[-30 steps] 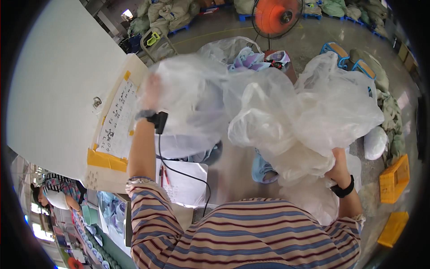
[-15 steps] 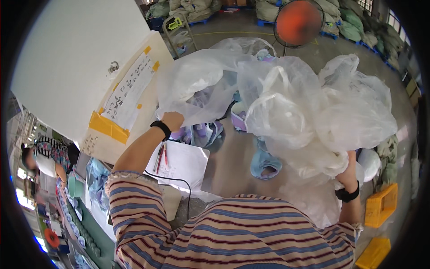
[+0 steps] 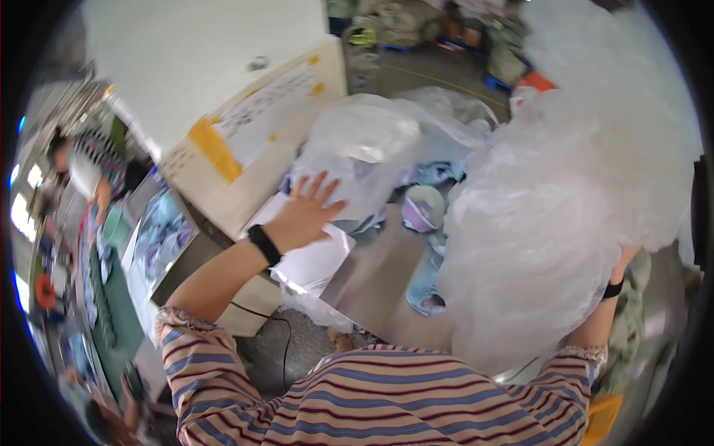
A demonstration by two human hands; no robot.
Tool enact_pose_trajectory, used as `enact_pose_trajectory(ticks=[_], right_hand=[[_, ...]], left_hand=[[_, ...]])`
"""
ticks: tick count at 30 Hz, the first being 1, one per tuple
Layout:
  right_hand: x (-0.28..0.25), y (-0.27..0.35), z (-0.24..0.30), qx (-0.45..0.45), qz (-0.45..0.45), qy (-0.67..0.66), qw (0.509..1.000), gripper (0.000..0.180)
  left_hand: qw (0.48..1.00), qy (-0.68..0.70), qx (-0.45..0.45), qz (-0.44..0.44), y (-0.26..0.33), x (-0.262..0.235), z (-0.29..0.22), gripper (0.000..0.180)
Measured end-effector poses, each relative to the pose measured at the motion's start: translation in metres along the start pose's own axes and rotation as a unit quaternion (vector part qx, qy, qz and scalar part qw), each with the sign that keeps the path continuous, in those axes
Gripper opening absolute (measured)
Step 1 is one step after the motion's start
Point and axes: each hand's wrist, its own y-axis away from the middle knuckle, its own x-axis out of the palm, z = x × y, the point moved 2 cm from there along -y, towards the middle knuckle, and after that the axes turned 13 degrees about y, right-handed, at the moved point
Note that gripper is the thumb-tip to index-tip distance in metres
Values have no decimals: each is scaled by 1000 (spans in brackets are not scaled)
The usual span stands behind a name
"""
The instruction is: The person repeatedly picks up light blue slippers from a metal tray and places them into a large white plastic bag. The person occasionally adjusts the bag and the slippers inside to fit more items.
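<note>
Your big plastic sheet (image 3: 550,215) is thin, cloudy and crumpled, billowing up on your right above the table (image 3: 372,275). A smaller clear bag (image 3: 364,149) bulges ahead, over pale blue and purple slippers (image 3: 422,212). Your left hand (image 3: 301,215) is spread wide, fingers splayed, resting on that bag. Your right hand is buried behind the sheet, so I can't tell its grip.

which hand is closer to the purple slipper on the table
Left. The left hand is spread open just left of the purple slipper, against a clear bag. The right hand is hidden behind the big plastic bundle, farther to the slipper's right.
</note>
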Motion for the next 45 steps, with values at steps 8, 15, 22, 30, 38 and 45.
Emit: enact_pose_trajectory(ticks=[8, 15, 22, 30, 38, 45], right_hand=[[146, -17, -16, -108, 220, 85, 966, 46], [242, 58, 62, -219, 357, 21, 908, 45], [284, 144, 118, -284, 476, -4, 832, 44], [286, 237, 159, -338, 581, -24, 740, 43], [266, 291, 157, -322, 656, -18, 683, 42], [255, 313, 128, -266, 696, -4, 667, 41]], left_hand=[[741, 613, 24, -273, -9, 61, -163, 123], [420, 787, -155, -424, 46, 58, -131, 75], [245, 803, -219, -497, 167, 69, -129, 61], [189, 753, -273, -568, 253, 99, -161, 56], [157, 747, -340, -550, 288, 134, -240, 50], [112, 702, -437, -551, 350, 157, -308, 45]])
